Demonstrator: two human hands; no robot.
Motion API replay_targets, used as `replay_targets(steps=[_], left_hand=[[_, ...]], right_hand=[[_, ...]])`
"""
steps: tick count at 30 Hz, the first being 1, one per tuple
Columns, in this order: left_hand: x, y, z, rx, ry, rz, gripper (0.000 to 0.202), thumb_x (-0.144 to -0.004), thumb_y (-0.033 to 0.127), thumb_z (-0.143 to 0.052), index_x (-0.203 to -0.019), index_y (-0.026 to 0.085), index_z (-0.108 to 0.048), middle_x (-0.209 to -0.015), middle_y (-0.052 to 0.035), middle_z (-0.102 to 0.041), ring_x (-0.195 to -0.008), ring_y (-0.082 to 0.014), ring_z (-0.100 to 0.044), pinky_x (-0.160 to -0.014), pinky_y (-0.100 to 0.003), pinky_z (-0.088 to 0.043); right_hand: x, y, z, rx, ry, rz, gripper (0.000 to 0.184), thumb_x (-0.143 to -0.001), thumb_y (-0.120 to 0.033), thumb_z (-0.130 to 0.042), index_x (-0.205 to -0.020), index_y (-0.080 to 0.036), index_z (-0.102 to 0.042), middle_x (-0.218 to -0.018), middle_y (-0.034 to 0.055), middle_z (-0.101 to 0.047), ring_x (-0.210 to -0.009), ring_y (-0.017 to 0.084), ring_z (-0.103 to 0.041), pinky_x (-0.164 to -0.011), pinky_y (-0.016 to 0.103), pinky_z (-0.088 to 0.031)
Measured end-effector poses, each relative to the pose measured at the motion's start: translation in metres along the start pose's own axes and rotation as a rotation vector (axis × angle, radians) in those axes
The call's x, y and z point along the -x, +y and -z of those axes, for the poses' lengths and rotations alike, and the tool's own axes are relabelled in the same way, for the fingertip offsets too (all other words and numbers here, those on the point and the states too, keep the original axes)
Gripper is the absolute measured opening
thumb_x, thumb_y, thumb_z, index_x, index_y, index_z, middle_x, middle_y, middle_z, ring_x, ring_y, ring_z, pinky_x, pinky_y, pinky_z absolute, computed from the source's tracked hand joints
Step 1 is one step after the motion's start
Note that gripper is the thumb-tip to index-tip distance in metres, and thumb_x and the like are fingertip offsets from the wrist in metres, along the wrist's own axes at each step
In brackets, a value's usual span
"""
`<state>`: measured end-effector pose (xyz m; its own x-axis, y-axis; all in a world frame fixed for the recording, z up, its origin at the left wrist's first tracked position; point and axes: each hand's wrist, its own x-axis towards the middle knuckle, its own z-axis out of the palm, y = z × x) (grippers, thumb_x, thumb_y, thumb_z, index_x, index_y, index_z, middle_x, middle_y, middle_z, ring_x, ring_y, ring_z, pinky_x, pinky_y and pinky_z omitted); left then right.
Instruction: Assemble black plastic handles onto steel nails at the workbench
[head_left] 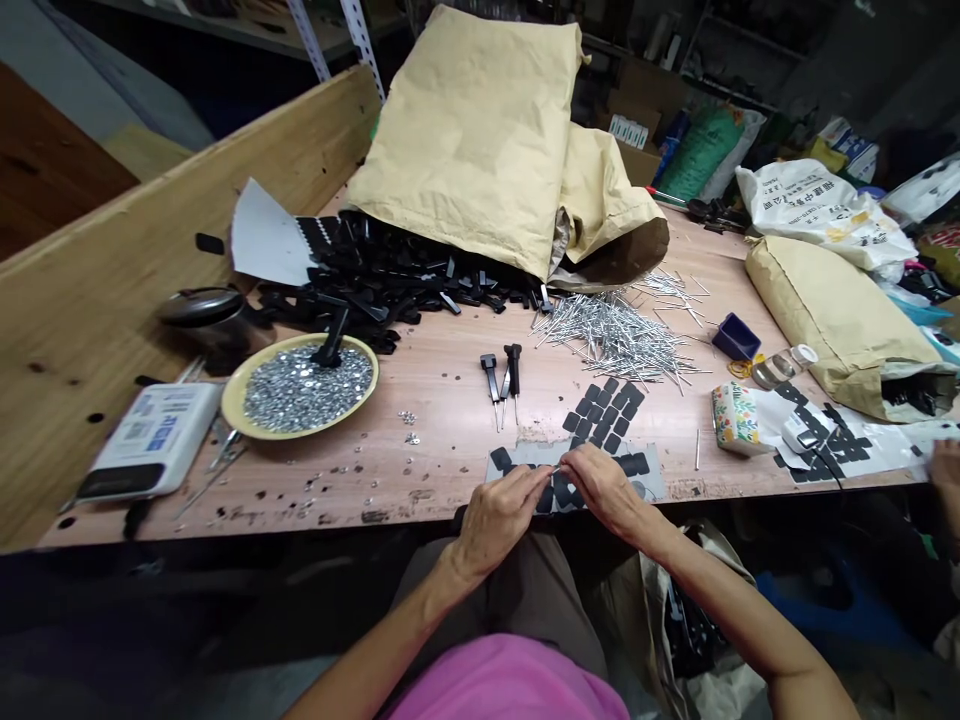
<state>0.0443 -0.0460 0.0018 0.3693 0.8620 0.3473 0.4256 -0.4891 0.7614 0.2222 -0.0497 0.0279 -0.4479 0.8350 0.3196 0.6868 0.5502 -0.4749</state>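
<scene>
My left hand [501,512] and my right hand [604,486] meet at the table's near edge, fingertips pinched together on a thin metal pin [556,467]. Both hands hover over a grey sheet [652,478] that carries small black pads [604,413]. Just beyond lie two black-handled assembled pieces [501,375] with pins sticking toward me. Farther back right spreads a loose heap of metal pins [611,335].
A yellow dish of small silver washers [304,388] sits at left, beside a white device [154,440]. A pile of black plastic parts [382,275] spills from a tan paper sack [480,130]. At right: a floral tin [733,418], another sack [840,315], and another person's hand [946,475].
</scene>
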Motion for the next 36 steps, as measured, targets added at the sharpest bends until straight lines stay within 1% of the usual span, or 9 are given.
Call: replay_targets(steps=[5, 8, 12, 15, 19, 23, 28, 31, 36], left_hand=[[-0.009, 0.003, 0.003, 0.317, -0.053, 0.186, 0.026, -0.085, 0.029, -0.049, -0.088, 0.02, -0.072, -0.085, -0.0058, -0.074, -0.078, -0.0186, -0.069, -0.071, -0.027, -0.054], [-0.01, 0.005, 0.003, 0.366, -0.067, 0.23, 0.026, -0.084, 0.03, -0.049, -0.088, 0.019, -0.073, -0.083, -0.0055, -0.074, -0.079, -0.0198, -0.069, -0.073, -0.029, -0.055], [-0.006, 0.007, 0.0, 0.141, 0.054, 0.122, 0.027, -0.087, 0.029, -0.047, -0.093, 0.021, -0.072, -0.081, -0.0067, -0.073, -0.073, -0.0172, -0.068, -0.068, -0.025, -0.053], [-0.003, 0.008, -0.003, 0.006, 0.079, 0.052, 0.029, -0.089, 0.028, -0.044, -0.095, 0.021, -0.071, -0.075, -0.0065, -0.071, -0.065, -0.0143, -0.066, -0.062, -0.021, -0.051], [-0.007, 0.007, -0.003, 0.103, 0.07, 0.074, 0.028, -0.089, 0.029, -0.045, -0.094, 0.022, -0.071, -0.079, -0.0058, -0.072, -0.071, -0.0162, -0.067, -0.066, -0.023, -0.053], [-0.011, 0.008, -0.002, 0.207, 0.061, 0.11, 0.025, -0.086, 0.028, -0.048, -0.09, 0.021, -0.071, -0.081, -0.0055, -0.072, -0.074, -0.0176, -0.068, -0.067, -0.026, -0.054], [-0.014, 0.011, -0.003, 0.226, 0.072, 0.086, 0.024, -0.086, 0.027, -0.048, -0.089, 0.021, -0.071, -0.08, -0.0051, -0.072, -0.073, -0.0173, -0.068, -0.068, -0.026, -0.054], [-0.015, 0.013, -0.004, 0.219, 0.076, 0.064, 0.024, -0.087, 0.027, -0.048, -0.091, 0.021, -0.071, -0.081, -0.0053, -0.072, -0.073, -0.0172, -0.068, -0.067, -0.025, -0.054], [-0.015, 0.014, -0.005, 0.21, 0.093, 0.052, 0.025, -0.087, 0.027, -0.047, -0.094, 0.022, -0.071, -0.083, -0.0054, -0.073, -0.074, -0.0167, -0.068, -0.067, -0.025, -0.054]], right_hand=[[-0.003, 0.0, -0.001, -0.166, 0.147, -0.027, 0.025, -0.096, -0.029, -0.037, -0.096, -0.02, -0.061, -0.084, 0.0057, -0.062, -0.078, 0.014, -0.059, -0.067, 0.024, -0.049], [-0.003, 0.0, -0.001, -0.193, 0.175, -0.085, 0.025, -0.094, -0.032, -0.041, -0.096, -0.023, -0.064, -0.084, 0.0052, -0.063, -0.078, 0.015, -0.061, -0.067, 0.025, -0.05], [-0.002, -0.003, -0.004, -0.174, 0.172, -0.159, 0.024, -0.093, -0.034, -0.044, -0.091, -0.023, -0.065, -0.079, 0.0045, -0.063, -0.073, 0.016, -0.06, -0.068, 0.027, -0.05], [-0.002, -0.006, -0.008, -0.182, 0.193, -0.206, 0.028, -0.094, -0.035, -0.04, -0.087, -0.021, -0.063, -0.077, 0.0042, -0.062, -0.07, 0.015, -0.059, -0.068, 0.026, -0.049], [-0.003, -0.008, -0.011, -0.327, 0.225, -0.265, 0.032, -0.094, -0.041, -0.039, -0.087, -0.021, -0.063, -0.075, 0.0023, -0.061, -0.065, 0.013, -0.057, -0.063, 0.024, -0.049], [-0.004, -0.008, -0.008, -0.416, 0.292, -0.283, 0.034, -0.092, -0.045, -0.042, -0.086, -0.021, -0.066, -0.079, 0.0035, -0.061, -0.073, 0.014, -0.058, -0.067, 0.025, -0.049], [-0.003, -0.007, -0.008, -0.524, 0.29, -0.353, 0.041, -0.092, -0.049, -0.039, -0.085, -0.021, -0.068, -0.077, 0.0031, -0.06, -0.069, 0.013, -0.056, -0.064, 0.025, -0.048], [-0.002, -0.006, -0.012, -0.567, 0.335, -0.387, 0.041, -0.091, -0.05, -0.041, -0.084, -0.021, -0.069, -0.074, 0.0023, -0.059, -0.066, 0.012, -0.055, -0.062, 0.024, -0.047], [-0.003, -0.006, -0.017, -0.553, 0.398, -0.372, 0.037, -0.091, -0.047, -0.044, -0.083, -0.021, -0.069, -0.072, 0.002, -0.059, -0.063, 0.012, -0.055, -0.06, 0.024, -0.047]])
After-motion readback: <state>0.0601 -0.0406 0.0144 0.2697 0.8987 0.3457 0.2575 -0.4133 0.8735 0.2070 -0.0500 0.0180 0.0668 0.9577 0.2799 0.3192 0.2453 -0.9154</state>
